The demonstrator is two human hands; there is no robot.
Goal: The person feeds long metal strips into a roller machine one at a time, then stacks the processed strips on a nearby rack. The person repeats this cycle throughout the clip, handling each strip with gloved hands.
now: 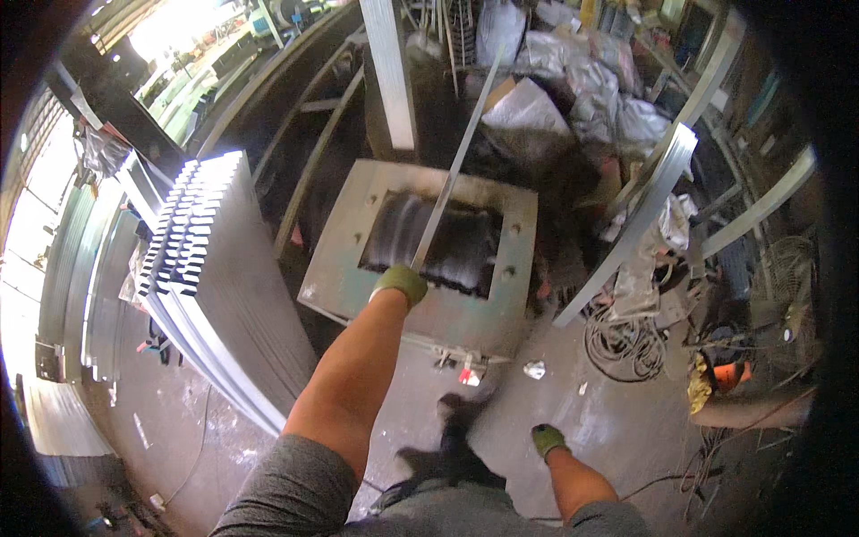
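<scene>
I have the green-gloved left hand wrapped around the near end of a long metal strip, which slants across the machine top; the lowered right hand's finger state I cannot tell.

Fisheye view from person's head, left of side-by-side pair. Faces steeply down and forward, picture upright. Nearest lens: torso and sleeves along lower border. Machine top farther off, seen from above its near edge, all four corners inside frame. Floor below near edge; upright post beyond far edge.
</scene>
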